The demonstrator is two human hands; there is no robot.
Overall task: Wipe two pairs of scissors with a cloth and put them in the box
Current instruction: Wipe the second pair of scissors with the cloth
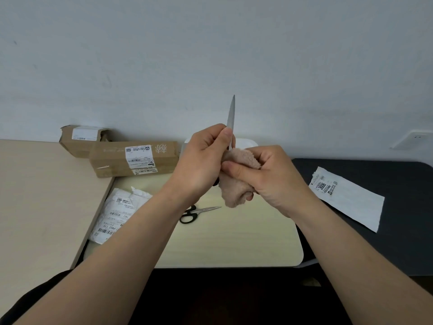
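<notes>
Far left, at ten o'clock from the hands, two cardboard shipping boxes [112, 160] sit against the wall. The rear one is torn at its end, the front one is sealed, and neither shows its contents. Below them, at eight o'clock, lies a crumpled plastic mailer bag [117, 214].

On the beige table [234, 242], the second scissors [196, 213] lie flat at six o'clock with black handles, blades closed and tips towards three, apparently waiting their turn.

The left hand [201, 158] is clenched round the held scissors [231, 113], blade pointing to twelve, probably so the steel stays clear of the skin and open to rubbing. The cloth [234, 191] is bunched at the blade's base, and the right hand [264, 174] grasps it tight.

Behind the knuckles is a white container [248, 143], perhaps the box, its inside hidden. A flat white mailer [346, 198] lies at three o'clock.
</notes>
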